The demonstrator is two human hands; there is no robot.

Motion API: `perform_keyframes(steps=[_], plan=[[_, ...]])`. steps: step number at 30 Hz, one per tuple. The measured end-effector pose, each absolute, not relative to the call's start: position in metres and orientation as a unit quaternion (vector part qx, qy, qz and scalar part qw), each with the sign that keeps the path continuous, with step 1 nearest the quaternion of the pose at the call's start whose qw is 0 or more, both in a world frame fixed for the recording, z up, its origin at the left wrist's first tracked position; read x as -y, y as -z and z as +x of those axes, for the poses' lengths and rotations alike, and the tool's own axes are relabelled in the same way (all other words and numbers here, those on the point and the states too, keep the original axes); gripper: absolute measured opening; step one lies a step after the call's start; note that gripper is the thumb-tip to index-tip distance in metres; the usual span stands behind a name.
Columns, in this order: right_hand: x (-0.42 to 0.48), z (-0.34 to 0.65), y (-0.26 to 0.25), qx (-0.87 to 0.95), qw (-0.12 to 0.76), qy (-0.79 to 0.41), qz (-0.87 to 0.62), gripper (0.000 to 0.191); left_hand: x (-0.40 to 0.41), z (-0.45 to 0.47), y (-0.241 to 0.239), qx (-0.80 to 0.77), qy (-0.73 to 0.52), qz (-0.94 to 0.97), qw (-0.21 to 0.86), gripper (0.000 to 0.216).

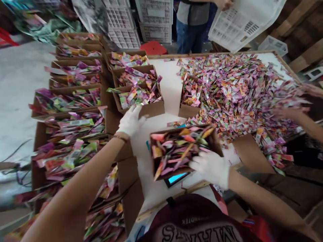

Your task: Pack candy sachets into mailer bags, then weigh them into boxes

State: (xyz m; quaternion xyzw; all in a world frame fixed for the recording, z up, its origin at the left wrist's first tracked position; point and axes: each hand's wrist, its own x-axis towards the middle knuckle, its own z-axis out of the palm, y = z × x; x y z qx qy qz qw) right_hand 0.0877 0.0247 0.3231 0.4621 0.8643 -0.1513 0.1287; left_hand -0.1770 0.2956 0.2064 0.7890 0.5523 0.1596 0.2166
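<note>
My left hand [131,121], in a white glove, reaches to the near side of a filled cardboard box [154,109]. Its fingers are stretched out at the box's front corner, the thumb apart. Also gloved in white, my right hand [213,168] grips the near right side of another cardboard box [219,143], its fingers over the rim and against the packets. Small colourful packets [176,148] fill this box, which sits slightly tilted above a scale with a lit blue display [177,178]. Most of the scale is hidden beneath it.
Packet-filled boxes [73,90] line the left side. A big heap of loose packets [237,87] covers the right of the white table [168,80], with a co-worker's blurred hands [290,111] there. Behind, another person holds a white crate [234,27] near a red stool [153,48].
</note>
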Motion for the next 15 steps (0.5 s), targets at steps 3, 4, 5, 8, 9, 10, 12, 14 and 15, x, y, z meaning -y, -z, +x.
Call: perform_keyframes(steps=[3, 4, 5, 8, 9, 10, 12, 14, 15], plan=[[-0.054, 0.064, -0.307, -0.87, 0.204, 0.206, 0.399, 0.021, -0.228, -0.207, -0.217, -0.518, -0.25, 0.706, 0.413, 0.077], [-0.058, 0.06, -0.303, -0.868, 0.216, 0.213, 0.393, 0.021, -0.204, -0.215, -0.222, -0.507, -0.269, 0.675, 0.464, 0.081], [-0.06, 0.057, -0.301, -0.867, 0.221, 0.215, 0.391, 0.022, -0.181, -0.221, -0.229, -0.497, -0.286, 0.649, 0.5, 0.083], [-0.054, 0.063, -0.309, -0.881, 0.175, 0.21, 0.388, 0.029, -0.122, -0.226, -0.247, -0.492, -0.328, 0.618, 0.518, 0.079], [-0.051, 0.071, -0.315, -0.889, 0.122, 0.217, 0.385, 0.03, -0.106, -0.224, -0.252, -0.499, -0.339, 0.619, 0.503, 0.076], [-0.048, 0.084, -0.322, -0.891, 0.047, 0.23, 0.389, 0.03, -0.093, -0.221, -0.256, -0.507, -0.35, 0.619, 0.487, 0.073], [-0.046, 0.119, -0.329, -0.847, -0.138, 0.264, 0.441, 0.029, -0.072, -0.215, -0.259, -0.524, -0.376, 0.611, 0.459, 0.067], [-0.051, 0.165, -0.318, -0.737, -0.287, 0.285, 0.542, 0.029, -0.055, -0.208, -0.259, -0.536, -0.404, 0.583, 0.458, 0.064], [-0.055, 0.188, -0.305, -0.674, -0.324, 0.286, 0.599, 0.031, -0.048, -0.205, -0.257, -0.542, -0.411, 0.567, 0.466, 0.064]])
